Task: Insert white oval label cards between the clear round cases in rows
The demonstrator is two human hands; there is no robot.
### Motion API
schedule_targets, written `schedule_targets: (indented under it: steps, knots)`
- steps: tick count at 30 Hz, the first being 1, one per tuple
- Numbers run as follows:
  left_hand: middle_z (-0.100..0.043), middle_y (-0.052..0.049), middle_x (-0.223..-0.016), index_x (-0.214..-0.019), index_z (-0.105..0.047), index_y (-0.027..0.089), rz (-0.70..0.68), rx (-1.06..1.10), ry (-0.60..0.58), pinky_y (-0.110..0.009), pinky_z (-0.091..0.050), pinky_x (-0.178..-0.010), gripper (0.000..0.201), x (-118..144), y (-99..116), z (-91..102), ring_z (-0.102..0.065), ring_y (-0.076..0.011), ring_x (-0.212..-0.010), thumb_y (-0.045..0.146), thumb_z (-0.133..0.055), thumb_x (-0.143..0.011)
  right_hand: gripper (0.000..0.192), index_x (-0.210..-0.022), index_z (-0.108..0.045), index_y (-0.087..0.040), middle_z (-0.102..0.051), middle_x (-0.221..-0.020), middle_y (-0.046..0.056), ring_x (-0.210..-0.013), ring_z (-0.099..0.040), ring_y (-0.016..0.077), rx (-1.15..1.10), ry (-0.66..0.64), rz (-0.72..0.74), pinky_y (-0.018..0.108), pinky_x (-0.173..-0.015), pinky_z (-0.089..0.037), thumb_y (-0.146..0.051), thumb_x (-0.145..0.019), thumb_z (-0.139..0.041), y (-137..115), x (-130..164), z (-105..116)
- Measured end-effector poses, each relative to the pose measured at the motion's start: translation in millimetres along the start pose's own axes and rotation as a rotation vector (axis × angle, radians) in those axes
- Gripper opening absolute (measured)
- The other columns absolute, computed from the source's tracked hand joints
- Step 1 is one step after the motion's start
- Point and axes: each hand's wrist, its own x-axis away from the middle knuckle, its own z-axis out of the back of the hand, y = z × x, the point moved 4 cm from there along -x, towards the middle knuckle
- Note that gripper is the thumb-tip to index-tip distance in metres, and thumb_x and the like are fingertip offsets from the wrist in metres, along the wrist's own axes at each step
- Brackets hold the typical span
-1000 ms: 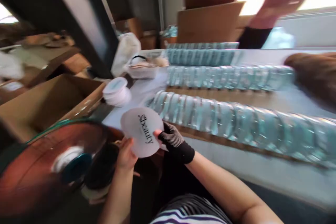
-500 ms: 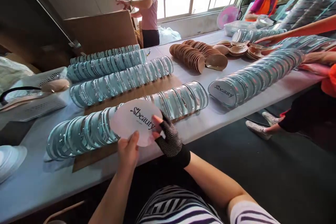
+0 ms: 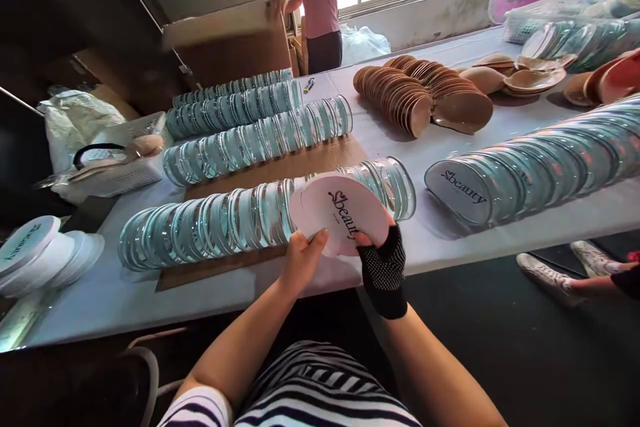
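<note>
Both of my hands hold pale pinkish-white oval cards (image 3: pixel 320 203) printed "Sbeauty", with a second edge showing at the left. My bare left hand (image 3: pixel 304 257) pinches the lower left edge, thumb on top. A black dotted fingerless glove covers my right hand (image 3: pixel 384 263), which grips the lower right edge; some of its fingers are hidden underneath. Just behind the cards lies a row of clear plastic packs (image 3: pixel 215 233), standing on edge against one another on brown cardboard (image 3: pixel 175 278). The cards hide part of that row.
More rows of clear packs (image 3: pixel 260 137) lie behind, and another row (image 3: pixel 540 170) is at the right. Stacked tan cups (image 3: pixel 395 100) sit mid-table. At left are a white basket (image 3: pixel 145 173) and round white pieces (image 3: pixel 30 247). A person (image 3: pixel 320 0) stands beside a cardboard box (image 3: pixel 235 40).
The camera view has shifted, bringing more of the table's left side into sight. The cards are tilted flatter, still in both hands. The person at the back has moved an arm at the box flap.
</note>
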Motion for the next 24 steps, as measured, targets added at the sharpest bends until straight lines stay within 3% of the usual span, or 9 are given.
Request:
schedule_targets:
  steps: [3,8,11,15,18,21,24]
  knots:
    - [-0.075,-0.009,-0.1,-0.103,-0.074,0.014,0.002,0.028,-0.054,-0.033,-0.052,-0.087,0.038,0.4,3.4,-14.0,-0.068,-0.0236,-0.094,0.048,-0.065,-0.087,0.047,-0.098,-0.067,-0.02,-0.073,-0.095,0.011,-0.085,-0.066,0.0256,-0.009,-0.006,-0.163,0.04,-0.075,-0.056,-0.061,-0.075,-0.069,4.1,-10.0,6.2]
    - [-0.075,-0.008,-0.093,-0.096,-0.075,0.014,0.007,0.064,-0.117,-0.033,-0.052,-0.086,0.04,-5.1,9.5,-38.3,-0.067,-0.0224,-0.088,0.051,-0.068,-0.083,0.044,-0.085,-0.067,-0.019,-0.072,-0.085,0.01,-0.077,-0.064,0.0243,0.076,0.033,-0.142,0.037,-0.072,-0.054,-0.062,-0.08,-0.062,1.5,-29.4,28.9]
    - [-0.075,-0.009,-0.098,-0.1,-0.075,0.014,-0.003,0.067,-0.127,-0.032,-0.052,-0.087,0.039,-7.6,9.2,-46.2,-0.068,-0.0225,-0.091,0.049,-0.067,-0.085,0.04,-0.101,-0.067,-0.019,-0.07,-0.085,0.005,-0.075,-0.062,0.0196,0.002,0.045,-0.138,0.034,-0.069,-0.054,-0.054,-0.082,-0.062,6.3,-33.6,36.2]
    - [-0.075,-0.009,-0.103,-0.103,-0.074,0.014,0.003,0.064,-0.129,-0.032,-0.051,-0.089,0.037,-7.0,6.9,-46.7,-0.068,-0.0226,-0.095,0.047,-0.064,-0.088,0.052,-0.131,-0.057,-0.02,-0.067,-0.083,0.001,-0.068,-0.061,0.0148,-0.113,0.085,-0.209,0.031,-0.065,-0.054,-0.048,-0.087,-0.058,22.9,-27.5,39.8]
    - [-0.075,-0.009,-0.102,-0.101,-0.074,0.014,-0.01,0.063,-0.108,-0.032,-0.052,-0.088,0.036,-6.4,7.8,-42.9,-0.068,-0.0223,-0.094,0.047,-0.064,-0.088,0.044,-0.127,-0.062,-0.02,-0.069,-0.108,0.008,-0.094,-0.065,0.0201,0.022,0.086,-0.04,0.039,-0.083,-0.056,-0.044,-0.091,-0.055,22.4,-22.5,41.9]
    - [-0.075,-0.01,-0.102,-0.101,-0.073,0.014,-0.009,0.07,-0.068,-0.033,-0.052,-0.088,0.037,-6.1,6.6,-38.7,-0.068,-0.0229,-0.095,0.047,-0.065,-0.087,0.039,-0.129,-0.062,-0.022,-0.06,-0.131,0.013,-0.122,-0.056,0.0246,0.24,0.098,0.26,0.048,-0.105,-0.046,-0.036,-0.093,-0.053,9.6,-14.7,40.2]
    - [-0.075,-0.009,-0.103,-0.1,-0.073,0.014,0.002,0.068,-0.053,-0.033,-0.052,-0.089,0.035,-4.8,2.0,-36.4,-0.068,-0.0225,-0.095,0.045,-0.065,-0.088,0.04,-0.13,-0.06,-0.025,-0.052,-0.141,0.012,-0.135,-0.047,0.0257,0.337,-0.013,0.473,0.052,-0.112,-0.04,-0.028,-0.09,-0.058,0.6,-3.8,28.2]
